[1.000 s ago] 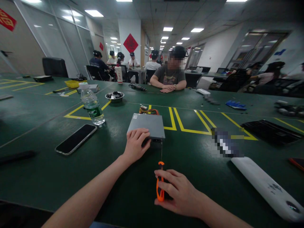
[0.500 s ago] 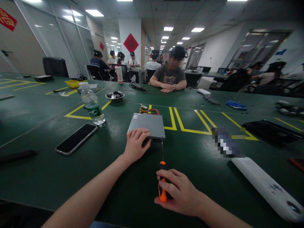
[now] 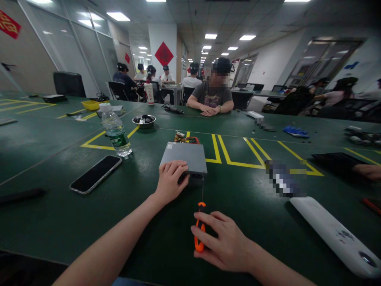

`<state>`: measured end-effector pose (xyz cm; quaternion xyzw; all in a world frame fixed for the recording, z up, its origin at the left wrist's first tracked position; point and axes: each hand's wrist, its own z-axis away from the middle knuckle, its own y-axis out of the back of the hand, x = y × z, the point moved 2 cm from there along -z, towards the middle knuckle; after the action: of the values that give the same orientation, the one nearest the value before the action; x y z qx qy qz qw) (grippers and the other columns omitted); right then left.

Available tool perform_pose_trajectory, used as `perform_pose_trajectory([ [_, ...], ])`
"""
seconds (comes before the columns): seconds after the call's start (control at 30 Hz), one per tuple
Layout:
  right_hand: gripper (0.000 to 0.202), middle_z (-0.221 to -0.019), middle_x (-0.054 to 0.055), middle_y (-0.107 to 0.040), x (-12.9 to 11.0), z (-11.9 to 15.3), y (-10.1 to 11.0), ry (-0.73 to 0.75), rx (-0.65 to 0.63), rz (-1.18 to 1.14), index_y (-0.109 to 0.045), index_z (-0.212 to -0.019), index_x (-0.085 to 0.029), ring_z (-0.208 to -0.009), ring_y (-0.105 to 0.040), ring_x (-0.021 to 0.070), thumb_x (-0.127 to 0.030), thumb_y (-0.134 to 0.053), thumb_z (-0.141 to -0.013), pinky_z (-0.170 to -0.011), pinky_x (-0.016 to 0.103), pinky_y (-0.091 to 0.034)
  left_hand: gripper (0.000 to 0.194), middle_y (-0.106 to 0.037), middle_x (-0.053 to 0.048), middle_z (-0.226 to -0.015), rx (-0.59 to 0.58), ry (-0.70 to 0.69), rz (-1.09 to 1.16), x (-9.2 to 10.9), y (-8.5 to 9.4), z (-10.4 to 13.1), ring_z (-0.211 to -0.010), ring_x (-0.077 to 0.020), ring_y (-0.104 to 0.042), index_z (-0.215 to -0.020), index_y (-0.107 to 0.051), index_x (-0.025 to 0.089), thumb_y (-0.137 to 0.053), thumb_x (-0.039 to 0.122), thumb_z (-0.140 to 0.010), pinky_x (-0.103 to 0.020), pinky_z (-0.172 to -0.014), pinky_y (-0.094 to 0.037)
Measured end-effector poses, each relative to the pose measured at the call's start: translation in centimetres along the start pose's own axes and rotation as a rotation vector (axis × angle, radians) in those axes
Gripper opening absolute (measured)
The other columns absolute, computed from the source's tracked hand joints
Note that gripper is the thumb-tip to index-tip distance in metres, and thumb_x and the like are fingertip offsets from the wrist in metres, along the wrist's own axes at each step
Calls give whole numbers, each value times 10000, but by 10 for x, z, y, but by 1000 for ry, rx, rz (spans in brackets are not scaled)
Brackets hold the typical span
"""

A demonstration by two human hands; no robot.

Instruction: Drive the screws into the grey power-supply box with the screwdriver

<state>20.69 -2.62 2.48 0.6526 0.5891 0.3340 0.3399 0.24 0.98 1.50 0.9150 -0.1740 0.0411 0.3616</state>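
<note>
**First:** Steadying a flat grey metal box (image 3: 185,157), near the middle of the green counter (image 3: 59,222). Left hand (image 3: 170,182) pressed palm-down on the near-left corner, fingers draped over the near edge, closed around nothing. Probably placed there to stop the box sliding when pushed from the front.

**Second:** And the tool?

**First:** Orange-and-black screwdriver (image 3: 200,232) held in the right hand (image 3: 222,243), fingers wrapped over the handle. Thin shaft aimed straight away from the body, tip meeting the near face of the box by its right corner. Kept low and level, almost along the counter, seemingly because the screw sits in that side wall rather than on the lid. Screw itself too small to make out.

**Second:** Anything attached to the box?

**First:** Bundle of yellow, red and black wires (image 3: 187,139) spilling out of the far end, away from both hands.

**Second:** Further out?

**First:** Dark phone (image 3: 95,173) lying flat to the left, well apart from the box. Beyond it a clear water bottle (image 3: 115,131) standing upright on a yellow floor-style marking. Small metal bowl (image 3: 143,119) of dark bits further back. Long white object (image 3: 333,234) lying to the right. Another person (image 3: 213,97) seated across the counter, hands folded together. Part of someone else's hand (image 3: 367,171) at the far right edge.
</note>
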Motion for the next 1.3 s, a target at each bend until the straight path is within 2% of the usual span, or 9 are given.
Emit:
perform_pose_trajectory([
  [0.2, 264, -1016, 168, -630, 3, 7, -6, -59, 77, -87, -479, -974, -149, -925, -617, 195, -397, -454, -886, -723, 311, -503, 178, -623, -20, -1074, 9, -11, -6, 1, 2, -1, -1044, -192, -526, -986, -537, 244, -533, 250, -809, -376, -866, -314],
  [0.3, 305, -1050, 179, -612, 2, 7, -5, -88, 21, -108, -483, -1019, -145, -945, -609, 212, -411, -443, -875, -737, 329, -503, 178, -620, -22, -1079, 5, -12, -7, 1, 2, -1, -1043, -196, -527, -989, -534, 243, -530, 254, -811, -379, -865, -312],
  [0.47, 299, -1025, 180, -628, -1, 2, -2, -3, -61, -16, -523, -1087, -144, -906, -619, 228, -348, -415, -898, -689, 357, -497, 173, -615, -24, -1084, -6, -5, -1, 0, 1, 0, -1053, -197, -520, -989, -530, 243, -525, 259, -817, -385, -876, -306],
  [0.57, 274, -1002, 174, -636, 0, 2, -1, 5, 14, -28, -527, -1025, -125, -815, -635, 199, -349, -449, -889, -674, 335, -492, 174, -614, -23, -1086, -16, -6, -3, 0, 2, 0, -1058, -196, -516, -992, -528, 243, -524, 257, -819, -386, -877, -306],
  [0.73, 276, -969, 151, -637, 4, 7, -5, -21, 116, -87, -466, -1019, -139, -882, -620, 188, -369, -487, -868, -702, 310, -493, 178, -613, -26, -1093, -15, -3, 1, 0, 2, 0, -1055, -194, -517, -993, -531, 242, -528, 253, -816, -385, -876, -310],
  [0.9, 309, -1027, 177, -608, 5, 8, -4, -68, 52, -107, -474, -1054, -137, -937, -604, 218, -360, -466, -841, -724, 346, -500, 181, -614, -24, -1087, -5, 1, 8, 1, 1, -1, -1053, -193, -519, -994, -534, 241, -531, 252, -813, -383, -868, -315],
  [1.07, 340, -1035, 180, -621, 2, 6, -2, 6, -24, -4, -511, -1120, -139, -851, -630, 218, -374, -456, -882, -680, 361, -499, 182, -613, -25, -1089, -11, 3, 5, 0, 1, 0, -1058, -197, -515, -995, -537, 245, -531, 253, -813, -385, -873, -311],
  [1.13, 348, -1023, 176, -628, 3, 6, -3, 10, 18, -5, -519, -1083, -125, -809, -636, 201, -404, -482, -879, -682, 346, -498, 182, -613, -24, -1091, -12, 3, 4, 0, 1, 0, -1054, -196, -517, -996, -536, 246, -529, 256, -815, -385, -875, -310],
  [1.3, 363, -991, 158, -637, 4, 9, -4, -39, 109, -76, -457, -1052, -134, -875, -626, 188, -448, -482, -872, -709, 309, -503, 186, -612, -28, -1096, -20, 6, 7, -1, 1, 0, -1064, -199, -512, -1002, -533, 247, -525, 261, -817, -387, -880, -312],
])
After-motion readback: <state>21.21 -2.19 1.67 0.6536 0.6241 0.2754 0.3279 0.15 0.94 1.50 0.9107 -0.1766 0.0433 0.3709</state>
